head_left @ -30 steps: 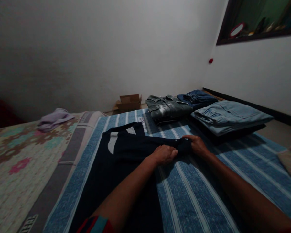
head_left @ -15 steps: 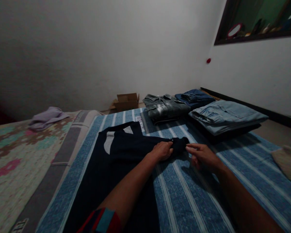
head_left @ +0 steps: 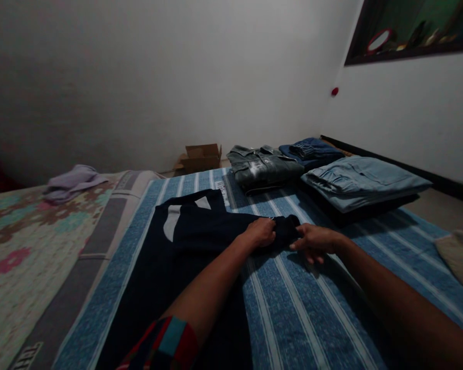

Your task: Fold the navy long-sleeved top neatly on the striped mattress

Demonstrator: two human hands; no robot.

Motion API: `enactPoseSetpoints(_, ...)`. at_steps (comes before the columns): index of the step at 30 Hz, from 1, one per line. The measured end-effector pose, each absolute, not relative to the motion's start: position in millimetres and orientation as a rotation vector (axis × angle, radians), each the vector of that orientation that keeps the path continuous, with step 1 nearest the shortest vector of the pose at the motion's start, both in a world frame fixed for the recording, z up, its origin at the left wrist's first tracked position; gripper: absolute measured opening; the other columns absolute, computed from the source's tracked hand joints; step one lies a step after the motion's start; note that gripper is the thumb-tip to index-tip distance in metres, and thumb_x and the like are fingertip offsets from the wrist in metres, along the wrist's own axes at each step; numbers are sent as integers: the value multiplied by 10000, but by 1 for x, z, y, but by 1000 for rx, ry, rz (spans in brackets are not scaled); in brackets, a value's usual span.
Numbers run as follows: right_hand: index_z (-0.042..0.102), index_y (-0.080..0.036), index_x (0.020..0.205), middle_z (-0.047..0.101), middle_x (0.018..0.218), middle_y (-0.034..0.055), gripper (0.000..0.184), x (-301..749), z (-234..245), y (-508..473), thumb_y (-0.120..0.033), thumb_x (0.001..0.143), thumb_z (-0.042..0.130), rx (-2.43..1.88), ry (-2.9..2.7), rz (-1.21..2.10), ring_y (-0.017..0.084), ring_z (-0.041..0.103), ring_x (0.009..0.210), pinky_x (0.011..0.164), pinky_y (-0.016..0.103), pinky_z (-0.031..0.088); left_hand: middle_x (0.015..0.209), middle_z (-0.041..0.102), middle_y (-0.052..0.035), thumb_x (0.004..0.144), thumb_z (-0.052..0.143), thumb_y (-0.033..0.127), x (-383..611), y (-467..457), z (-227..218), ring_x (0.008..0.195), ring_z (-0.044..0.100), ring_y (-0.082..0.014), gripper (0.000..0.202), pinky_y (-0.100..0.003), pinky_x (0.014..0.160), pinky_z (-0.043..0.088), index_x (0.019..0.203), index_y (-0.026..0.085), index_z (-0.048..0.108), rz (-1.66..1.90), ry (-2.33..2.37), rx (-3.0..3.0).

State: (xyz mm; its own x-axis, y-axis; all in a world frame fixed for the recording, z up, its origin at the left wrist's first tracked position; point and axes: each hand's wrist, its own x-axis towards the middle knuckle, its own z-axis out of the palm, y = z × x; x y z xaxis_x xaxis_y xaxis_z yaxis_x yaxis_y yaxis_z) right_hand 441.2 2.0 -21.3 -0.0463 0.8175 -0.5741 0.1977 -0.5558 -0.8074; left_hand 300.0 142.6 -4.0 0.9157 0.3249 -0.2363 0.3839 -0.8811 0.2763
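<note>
Head view: dark navy T-shirt (head_left: 185,252) lies flat on the blue striped bed sheet (head_left: 312,308), collar end away from the person, body running lengthwise up the bed. One sleeve (head_left: 284,229) sticks out to the right, long axis roughly crosswise to the body. Both hands are on that sleeve, close together but not touching each other. Left hand (head_left: 261,232) is curled shut over the cloth at the inner part of the sleeve, nearer the shirt body. Right hand (head_left: 315,240) sits at the cuff end, fingers bent and touching the cloth from the right; too dim to tell whether it actually pinches the cuff or just rests against it. So the sleeve lies straight ahead of both hands, between them, left hand inboard, right hand outboard. Behind the sleeve, well apart: folded grey denim jacket (head_left: 260,167), folded dark blue jeans (head_left: 310,148), folded light blue jeans (head_left: 364,180) on something dark. Cardboard box (head_left: 200,156) on the floor by the wall. Lilac cloth (head_left: 72,181) bunched on the floral mattress (head_left: 19,241) to the left.
</note>
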Motion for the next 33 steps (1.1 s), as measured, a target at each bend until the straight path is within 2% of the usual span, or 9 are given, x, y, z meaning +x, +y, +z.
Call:
enactPoseSetpoints(6, 483, -159, 901, 611, 475, -7, 253, 451, -19, 1, -341, 764, 591, -1810, -1136, 1633, 116, 517, 317, 309, 180, 381, 956, 672, -91, 819, 478, 334, 297, 137, -7, 883, 635, -256, 238, -321, 697, 485, 925, 190, 635, -201, 575, 2819)
enactPoseSetpoints(9, 487, -156, 914, 631, 504, 8, 319, 452, -23, -3, -431, 782, 579, -1779, -1106, 1643, 111, 518, 319, 305, 177, 369, 946, 670, -95, 847, 438, 356, 293, 130, -12, 910, 629, -267, 271, -353, 741, 481, 940, 189, 630, -144, 630, 2861)
enactPoseSetpoints(13, 484, -153, 951, 634, 511, 16, 444, 446, -24, -15, -577, 822, 466, -1759, -1063, 1612, 104, 502, 305, 299, 174, 343, 986, 643, -101, 879, 398, 390, 288, 119, -17, 923, 615, -259, 322, -356, 752, 480, 1015, 186, 608, -43, 721, 2902)
enactPoseSetpoints(16, 478, -161, 978, 641, 525, 20, 486, 440, -21, -22, -619, 828, 415, -1813, -1038, 1559, 109, 507, 309, 296, 172, 330, 995, 614, -105, 888, 394, 384, 287, 112, -18, 926, 593, -254, 323, -346, 739, 479, 1021, 175, 601, 27, 759, 2928)
enactPoseSetpoints(20, 503, -172, 948, 639, 563, 18, 487, 437, -16, -25, -634, 811, 428, -1839, -1049, 1481, 114, 528, 342, 309, 178, 334, 1031, 574, -93, 875, 426, 341, 284, 107, -19, 962, 540, -239, 266, -325, 744, 468, 1016, 179, 582, 135, 710, 2975)
enactPoseSetpoints(24, 568, -159, 826, 612, 612, 19, 520, 433, -4, -18, -662, 781, 441, -2003, -1026, 1212, 114, 542, 398, 336, 190, 323, 1048, 551, -84, 855, 444, 262, 281, 104, -27, 953, 499, -231, 205, -339, 754, 448, 1006, 187, 559, 277, 619, 3034)
enactPoseSetpoints(28, 598, -155, 621, 568, 542, 35, 567, 426, 2, -6, -663, 783, 404, -2241, -1149, 789, 137, 553, 472, 411, 220, 324, 1148, 527, -77, 861, 411, 207, 279, 103, -35, 1024, 467, -227, 232, -356, 806, 424, 1066, 184, 517, 339, 552, 2999)
enactPoseSetpoints(31, 605, -177, 554, 590, 544, 46, 479, 423, -8, -2, -554, 795, 436, -2383, -1215, 499, 164, 575, 551, 473, 242, 329, 1185, 526, -67, 878, 395, 228, 277, 102, -39, 1060, 461, -216, 234, -354, 854, 404, 1080, 187, 504, 312, 515, 2956)
enactPoseSetpoints(33, 611, -188, 579, 611, 564, 41, 382, 424, -20, -3, -456, 797, 449, -2394, -1206, 440, 172, 586, 575, 497, 248, 341, 1218, 517, -65, 900, 362, 255, 276, 101, -42, 1097, 455, -212, 248, -363, 893, 384, 1095, 191, 500, 311, 515, 2920)
